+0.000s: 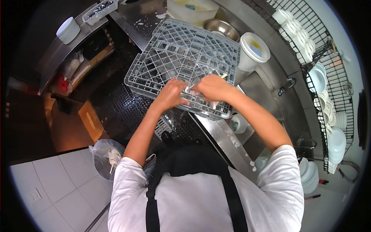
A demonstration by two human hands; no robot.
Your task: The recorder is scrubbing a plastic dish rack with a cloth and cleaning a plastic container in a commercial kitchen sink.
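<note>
A grey plastic dish rack (181,48) with an open lattice lies tilted before me, its near edge over the sink's front rim. My left hand (172,92) is closed on the lattice near that edge, thumb toward me and fingertips partly hidden. Close beside it, my right hand (213,88) makes a fist against the lattice. Something pale and wet shows around its fingers, and a small yellow-tipped thing (224,76) sticks out beside it. What the fist holds is hidden.
Beyond the rack are a steel bowl (221,30), a large whitish tub (193,11) and a white bucket (253,50). A tap (287,87) juts over the sink at right. Wire shelves (332,73) hold white dishes. A plastic waste bag (108,158) stands at lower left.
</note>
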